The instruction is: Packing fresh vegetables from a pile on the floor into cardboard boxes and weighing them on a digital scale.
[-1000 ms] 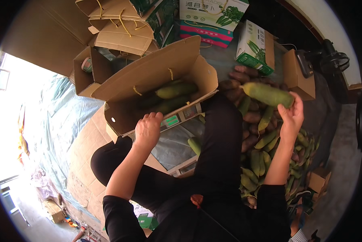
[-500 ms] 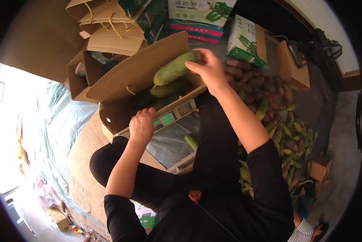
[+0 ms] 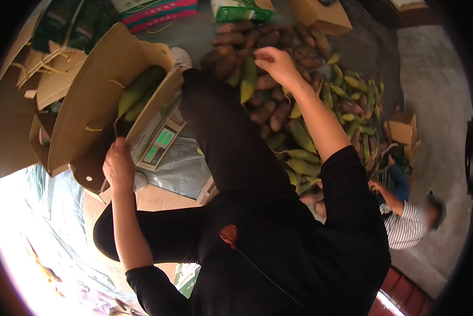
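Note:
My left hand [image 3: 118, 166] is closed over the near edge of an open cardboard box [image 3: 96, 68]. Green radishes [image 3: 142, 87] lie inside the box, one with a thin root tail trailing toward that hand. The box rests on a scale [image 3: 160, 145] with a lit green display. Over a pile of root vegetables, my right hand [image 3: 279, 66] hangs with fingers loosely bent and nothing visible in it. Its fingertips are beside a green radish [image 3: 248, 80]; whether they touch it I cannot tell. Reddish-brown roots [image 3: 265, 113] surround that radish.
More green radishes [image 3: 302, 158] spread along my right leg. Printed cartons [image 3: 241, 10] and a plain brown box [image 3: 320, 16] stand beyond the pile. Brown bags with yellow cords [image 3: 52, 73] are at the far left. Another person in a striped shirt [image 3: 402, 229] is at the lower right.
The radish in my right hand has left it, and the hand has moved right over the pile. My left hand stays on the box edge. The view has swung rightward.

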`<state>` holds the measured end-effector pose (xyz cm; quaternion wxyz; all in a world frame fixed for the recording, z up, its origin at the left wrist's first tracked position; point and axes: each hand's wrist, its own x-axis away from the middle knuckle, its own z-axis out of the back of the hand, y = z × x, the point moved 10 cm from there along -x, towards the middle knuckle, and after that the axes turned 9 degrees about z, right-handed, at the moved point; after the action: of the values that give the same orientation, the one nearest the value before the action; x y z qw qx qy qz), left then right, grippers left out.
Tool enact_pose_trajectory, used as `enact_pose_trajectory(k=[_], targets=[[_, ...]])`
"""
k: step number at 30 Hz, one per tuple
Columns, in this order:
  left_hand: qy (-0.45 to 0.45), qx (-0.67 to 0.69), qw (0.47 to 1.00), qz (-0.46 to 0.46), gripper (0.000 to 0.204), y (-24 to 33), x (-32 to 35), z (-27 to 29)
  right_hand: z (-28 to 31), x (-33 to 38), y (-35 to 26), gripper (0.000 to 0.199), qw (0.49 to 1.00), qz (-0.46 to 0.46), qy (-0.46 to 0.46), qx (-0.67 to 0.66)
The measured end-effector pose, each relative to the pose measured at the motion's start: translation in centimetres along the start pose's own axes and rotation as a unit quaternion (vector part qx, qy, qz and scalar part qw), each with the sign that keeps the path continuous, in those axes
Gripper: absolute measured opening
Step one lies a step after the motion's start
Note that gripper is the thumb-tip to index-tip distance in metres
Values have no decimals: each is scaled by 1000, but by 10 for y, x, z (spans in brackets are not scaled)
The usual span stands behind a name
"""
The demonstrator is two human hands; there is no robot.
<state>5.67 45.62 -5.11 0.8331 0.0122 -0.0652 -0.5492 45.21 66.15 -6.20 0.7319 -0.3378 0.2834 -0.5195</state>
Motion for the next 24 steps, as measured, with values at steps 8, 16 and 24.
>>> enact_pose_trajectory(k=[8,16,24], targets=[[11,14,1000,-14,17,9,1,-1,51,193,204,30,941,-162,-115,276],[-5,-6,1000,14,17,-3,1,-5,-19,298,195,36,870,-261,-327,261],[-11,-3,1000,26,13,6,0,-3,-45,355,194,44,785,-169,-373,466]])
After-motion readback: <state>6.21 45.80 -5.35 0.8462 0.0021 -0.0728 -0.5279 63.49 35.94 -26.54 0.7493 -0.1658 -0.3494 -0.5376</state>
